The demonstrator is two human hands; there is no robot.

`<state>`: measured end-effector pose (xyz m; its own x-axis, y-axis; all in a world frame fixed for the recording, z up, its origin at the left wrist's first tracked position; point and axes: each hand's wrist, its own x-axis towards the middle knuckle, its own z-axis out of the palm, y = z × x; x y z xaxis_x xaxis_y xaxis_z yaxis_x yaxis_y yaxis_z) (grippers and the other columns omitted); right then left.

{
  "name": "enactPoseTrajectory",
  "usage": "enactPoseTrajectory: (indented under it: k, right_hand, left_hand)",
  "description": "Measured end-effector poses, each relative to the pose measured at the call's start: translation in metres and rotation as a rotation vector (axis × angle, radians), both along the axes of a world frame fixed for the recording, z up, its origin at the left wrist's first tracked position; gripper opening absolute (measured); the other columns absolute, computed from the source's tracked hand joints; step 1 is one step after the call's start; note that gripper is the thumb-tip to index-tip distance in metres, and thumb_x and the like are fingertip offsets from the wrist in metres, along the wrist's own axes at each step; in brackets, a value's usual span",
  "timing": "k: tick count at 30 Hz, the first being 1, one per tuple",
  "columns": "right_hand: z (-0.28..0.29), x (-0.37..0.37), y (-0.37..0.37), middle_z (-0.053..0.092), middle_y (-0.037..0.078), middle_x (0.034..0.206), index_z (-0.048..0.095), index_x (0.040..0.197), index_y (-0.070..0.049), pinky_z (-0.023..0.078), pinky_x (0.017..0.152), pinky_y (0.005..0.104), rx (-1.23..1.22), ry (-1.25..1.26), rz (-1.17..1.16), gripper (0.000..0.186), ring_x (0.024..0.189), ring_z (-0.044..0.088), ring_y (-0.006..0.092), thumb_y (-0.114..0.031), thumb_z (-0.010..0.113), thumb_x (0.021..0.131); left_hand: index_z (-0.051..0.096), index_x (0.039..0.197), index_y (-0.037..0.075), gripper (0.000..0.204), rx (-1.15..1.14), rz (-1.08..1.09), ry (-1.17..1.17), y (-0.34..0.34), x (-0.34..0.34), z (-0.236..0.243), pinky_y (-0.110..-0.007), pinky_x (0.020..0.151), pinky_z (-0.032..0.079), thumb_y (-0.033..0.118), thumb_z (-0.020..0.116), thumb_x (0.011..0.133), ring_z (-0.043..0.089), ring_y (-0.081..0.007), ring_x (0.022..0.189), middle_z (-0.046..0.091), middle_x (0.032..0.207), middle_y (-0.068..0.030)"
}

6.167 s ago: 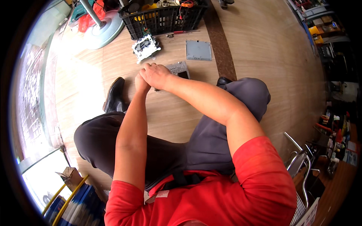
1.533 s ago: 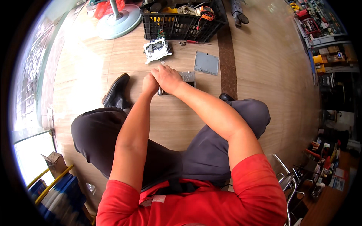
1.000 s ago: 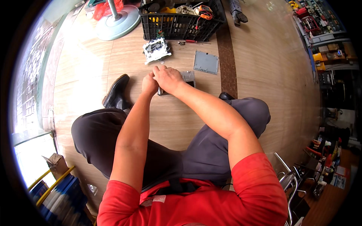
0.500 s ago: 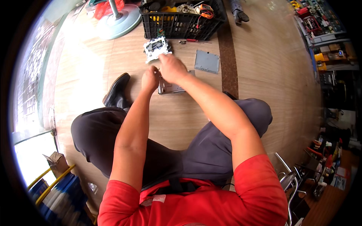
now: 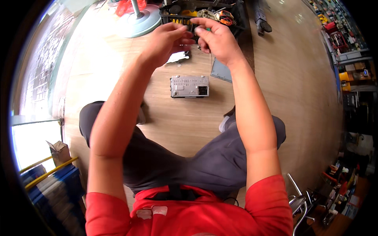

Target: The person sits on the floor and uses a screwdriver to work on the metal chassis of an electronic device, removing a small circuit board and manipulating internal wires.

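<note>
My left hand (image 5: 167, 42) is raised over the floor near the crate, with its fingers loosely spread and nothing seen in it. Facing it, my right hand (image 5: 217, 41) has the index finger stretched out and the other fingers curled. A thin shaft shows just below the curled fingers; what it belongs to is hidden. On the floor between my feet lies a silver car stereo chassis (image 5: 189, 83) with slots and a black connector socket. Beneath my left hand, a white-framed mechanism (image 5: 178, 58) is partly covered. A grey metal cover plate (image 5: 221, 71) lies beside my right wrist.
Beyond my hands stands a black plastic crate (image 5: 241, 23) of tools and parts. Left of it is a round pale stand base (image 5: 141, 24). Shelves of goods (image 5: 356, 74) line the right side. Metal tubing (image 5: 301, 200) and a cardboard box (image 5: 59, 152) are near me.
Both hands have risen away from the stereo chassis toward the crate and moved apart. The chassis is now uncovered and shows its socket side. The white-framed mechanism is more hidden. The view has shifted.
</note>
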<state>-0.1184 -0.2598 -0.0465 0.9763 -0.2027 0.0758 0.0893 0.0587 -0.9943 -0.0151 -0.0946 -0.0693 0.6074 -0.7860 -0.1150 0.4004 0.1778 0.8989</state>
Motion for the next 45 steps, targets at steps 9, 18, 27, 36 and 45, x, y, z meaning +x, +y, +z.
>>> enactPoseTrajectory:
  k: [9,18,27,36,45]
  right_hand:
    - [0.016,-0.004,0.029,0.066,0.009,0.081,0.072,0.090,-0.002,0.055,0.065,0.0308,-0.693,-0.459,-0.292,0.007,0.070,0.067,0.0200,-0.008,0.071,0.086]
    - [-0.011,0.009,0.018,0.065,0.013,0.086,0.063,0.088,-0.005,0.053,0.067,0.0389,-1.248,-0.363,-0.297,0.007,0.075,0.064,0.0338,-0.012,0.064,0.089]
    - [-0.174,0.024,-0.130,0.071,0.014,0.080,0.069,0.091,-0.004,0.053,0.067,0.0384,-0.951,0.236,-0.313,0.019,0.069,0.067,0.0245,-0.023,0.063,0.089]
    - [-0.418,-0.088,-0.208,0.052,0.002,0.065,0.060,0.093,-0.003,0.035,0.040,0.0313,0.081,1.053,-0.655,0.018,0.049,0.045,0.0136,-0.021,0.064,0.095]
    - [-0.461,-0.052,-0.229,0.074,0.018,0.099,0.071,0.104,0.002,0.052,0.085,0.0380,-0.568,1.168,-0.513,0.027,0.094,0.070,0.0272,-0.020,0.070,0.088]
  left_hand:
    - [0.056,0.111,0.002,0.023,-0.104,-0.055,0.167,0.010,-0.026,0.030,-0.039,0.086,0.055,0.023,0.047,0.105,0.065,-0.0213,0.095,0.065,0.105,-0.0089]
    - [0.062,0.109,0.002,0.025,0.202,-0.021,0.006,0.004,-0.008,0.012,-0.036,0.083,0.055,0.023,0.051,0.102,0.066,-0.0190,0.092,0.068,0.103,-0.0081]
    - [0.062,0.118,-0.005,0.035,0.658,-0.091,-0.992,0.021,-0.016,0.014,-0.036,0.082,0.054,0.022,0.062,0.094,0.068,-0.0288,0.091,0.068,0.107,-0.0198]
    - [0.053,0.131,0.004,0.055,0.905,-0.739,-1.253,0.020,-0.039,0.010,-0.041,0.103,0.043,0.017,0.075,0.083,0.055,-0.0319,0.121,0.057,0.131,-0.0165]
    - [0.054,0.132,0.006,0.060,1.051,-0.682,-1.185,0.006,-0.025,-0.010,-0.041,0.107,0.042,0.014,0.078,0.078,0.053,-0.0319,0.127,0.056,0.134,-0.0159]
